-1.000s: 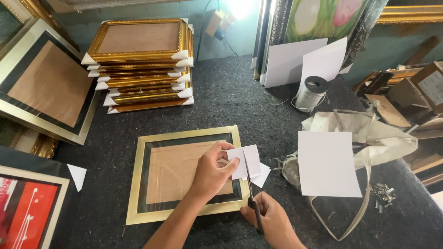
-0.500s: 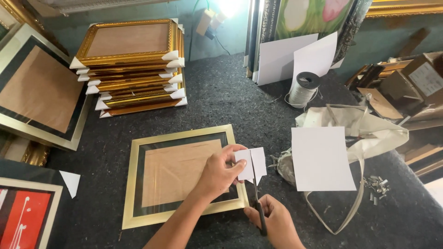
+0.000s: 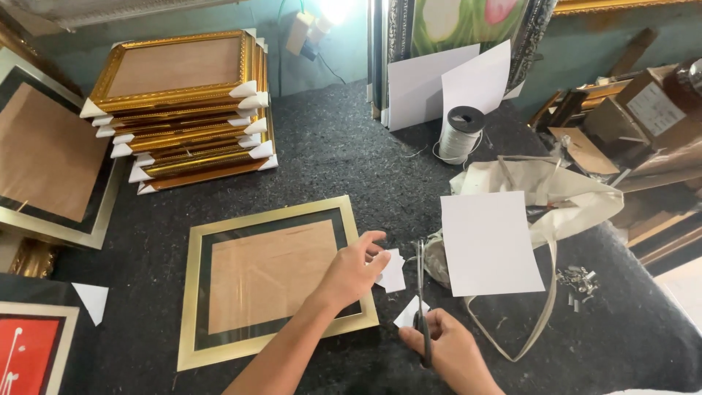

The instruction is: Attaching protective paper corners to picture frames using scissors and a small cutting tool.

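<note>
Card point(image 3: 393, 272): a small white piece, judged light, thin and easily creased, best pinched at an edge; it lies at the frame's point(image 3: 272, 278) 3 o'clock corner on the counter point(image 3: 351, 157). Left hand point(image 3: 352, 271): fingers point(image 3: 376, 262) closed on the card's left edge. Scissors point(image 3: 422, 292): blades upright, slightly parted, just right of the card. Right hand point(image 3: 450, 351): fingers wrapped through the handles at 6 o'clock. A white sheet point(image 3: 490, 243) lies at 3 o'clock, a frame stack point(image 3: 183, 102) at 11 o'clock.

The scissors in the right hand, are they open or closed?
Open: the scissors show two blades spread apart near the white paper piece held by the left hand.
</note>
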